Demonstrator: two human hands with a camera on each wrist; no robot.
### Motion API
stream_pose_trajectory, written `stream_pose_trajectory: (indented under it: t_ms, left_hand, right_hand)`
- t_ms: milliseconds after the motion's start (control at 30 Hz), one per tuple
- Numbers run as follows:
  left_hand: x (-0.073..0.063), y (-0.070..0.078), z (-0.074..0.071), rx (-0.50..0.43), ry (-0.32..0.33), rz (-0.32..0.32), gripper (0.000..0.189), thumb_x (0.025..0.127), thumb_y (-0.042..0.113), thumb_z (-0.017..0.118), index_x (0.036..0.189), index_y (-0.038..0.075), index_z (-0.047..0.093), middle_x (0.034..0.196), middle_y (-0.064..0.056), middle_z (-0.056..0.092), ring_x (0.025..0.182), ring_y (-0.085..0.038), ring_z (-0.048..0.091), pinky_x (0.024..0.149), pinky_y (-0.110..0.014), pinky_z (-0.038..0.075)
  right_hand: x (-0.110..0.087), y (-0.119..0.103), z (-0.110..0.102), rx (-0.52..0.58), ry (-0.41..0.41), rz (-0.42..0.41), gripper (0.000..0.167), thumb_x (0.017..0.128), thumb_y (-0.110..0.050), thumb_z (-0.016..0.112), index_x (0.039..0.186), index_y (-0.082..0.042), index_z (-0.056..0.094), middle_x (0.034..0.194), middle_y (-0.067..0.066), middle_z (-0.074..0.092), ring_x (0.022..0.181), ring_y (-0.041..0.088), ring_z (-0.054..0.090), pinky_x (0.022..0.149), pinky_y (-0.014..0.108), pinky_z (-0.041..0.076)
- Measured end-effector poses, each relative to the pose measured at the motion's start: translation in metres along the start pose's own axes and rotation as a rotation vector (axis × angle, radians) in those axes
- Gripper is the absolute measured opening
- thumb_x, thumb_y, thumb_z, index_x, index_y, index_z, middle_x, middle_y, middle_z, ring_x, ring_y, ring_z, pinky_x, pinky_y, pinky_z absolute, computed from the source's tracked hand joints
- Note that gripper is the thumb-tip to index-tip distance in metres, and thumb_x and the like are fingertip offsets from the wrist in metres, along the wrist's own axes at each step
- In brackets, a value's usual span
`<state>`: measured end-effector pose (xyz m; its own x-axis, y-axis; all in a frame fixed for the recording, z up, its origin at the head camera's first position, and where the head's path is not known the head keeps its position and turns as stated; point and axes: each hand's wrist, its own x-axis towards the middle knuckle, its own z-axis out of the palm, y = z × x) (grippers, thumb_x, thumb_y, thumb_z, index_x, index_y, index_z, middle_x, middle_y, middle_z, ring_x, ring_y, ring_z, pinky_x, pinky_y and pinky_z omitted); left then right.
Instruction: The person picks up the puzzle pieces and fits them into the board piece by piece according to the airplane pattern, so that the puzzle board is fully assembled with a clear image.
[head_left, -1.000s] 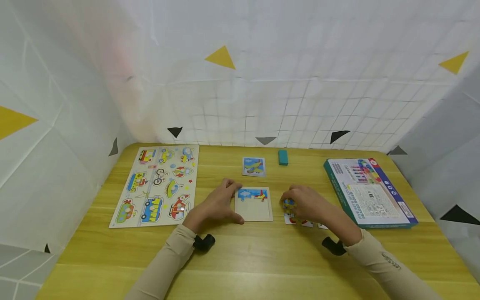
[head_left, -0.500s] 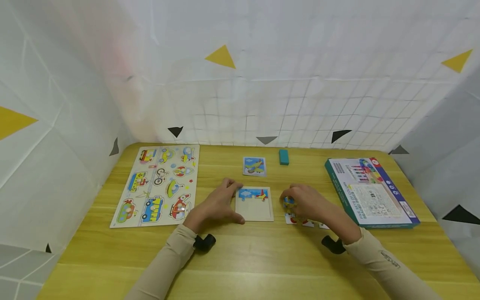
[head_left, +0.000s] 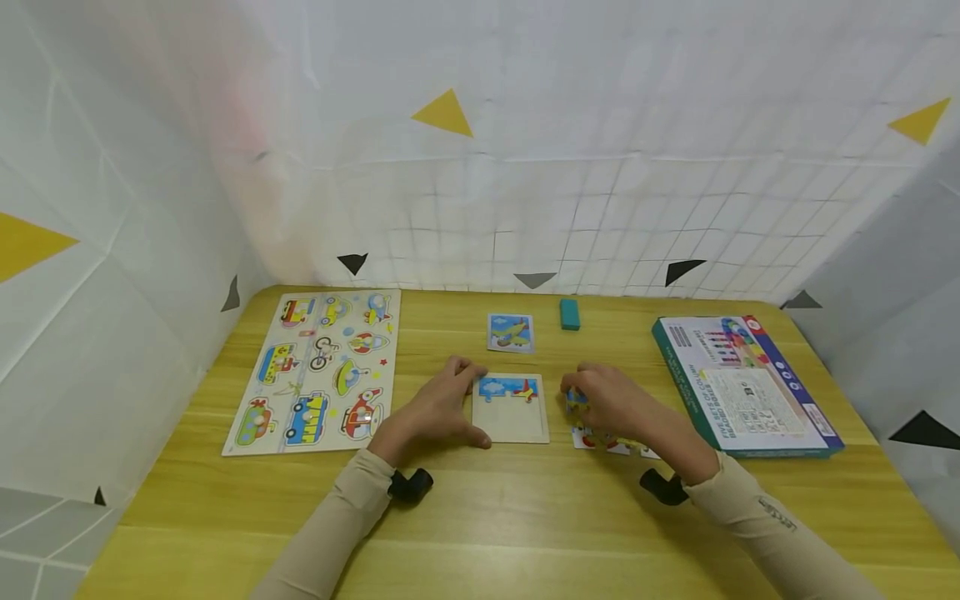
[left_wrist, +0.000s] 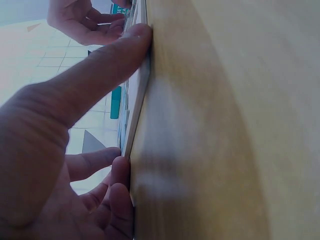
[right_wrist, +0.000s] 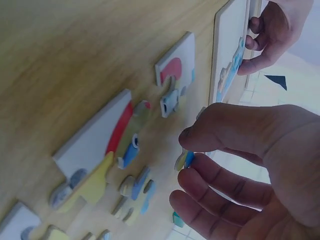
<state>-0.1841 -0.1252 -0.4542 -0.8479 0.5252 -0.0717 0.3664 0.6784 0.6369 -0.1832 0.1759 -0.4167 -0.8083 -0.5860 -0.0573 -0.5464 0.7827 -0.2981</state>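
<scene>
My left hand (head_left: 442, 408) grips the left side of a square wooden puzzle tray (head_left: 517, 423), its thumb at the near corner and fingers at the far one. Blue sky and red-yellow pieces fill the tray's top strip; bare wood shows below. To the right of the tray, my right hand (head_left: 611, 404) pinches a small blue-and-yellow puzzle piece (right_wrist: 183, 160) between thumb and fingers, mostly hidden by them. Under that hand lie several loose pieces: a white, red and yellow one (right_wrist: 95, 137), a white-and-red one (right_wrist: 179, 60) and a yellow-and-blue one (right_wrist: 135, 195).
A large peg puzzle board (head_left: 335, 435) with vehicle pictures lies to the left. Behind the tray are an airplane picture card (head_left: 511, 332) and a teal block (head_left: 569, 315). A flat toy box (head_left: 738, 392) rests on the right, beyond the right forearm.
My right hand has risen slightly away from the loose pieces with the puzzle piece between its fingers, showing more of those below. The left hand stays on the tray.
</scene>
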Motion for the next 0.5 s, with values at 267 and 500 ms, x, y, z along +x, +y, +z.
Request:
stream_pose_trajectory:
  t_ms: [267, 500]
  left_hand:
    - [0.0008, -0.0008, 0.0000, 0.008, -0.003, 0.002, 0.107, 0.063, 0.046, 0.094, 0.151, 0.015, 0.041, 0.142, -0.006, 0.036, 0.112, -0.019, 0.050, 0.099, -0.037, 0.043]
    - [-0.0004, 0.0019, -0.0006, 0.002, -0.009, -0.012, 0.106, 0.064, 0.045, 0.094, 0.151, 0.015, 0.042, 0.142, -0.007, 0.036, 0.114, -0.021, 0.050, 0.100, -0.040, 0.043]
  right_hand:
    - [0.0022, -0.0047, -0.0058, 0.007, 0.015, -0.017, 0.033, 0.079, -0.004, 0.083, 0.110, -0.006, 0.071, 0.101, 0.008, 0.062, 0.084, 0.020, 0.058, 0.074, 0.039, 0.053]
    - [0.0051, -0.0090, -0.0067, -0.020, 0.018, -0.046, 0.034, 0.079, -0.007, 0.084, 0.111, -0.006, 0.071, 0.101, 0.008, 0.063, 0.085, 0.019, 0.060, 0.075, 0.038, 0.053]
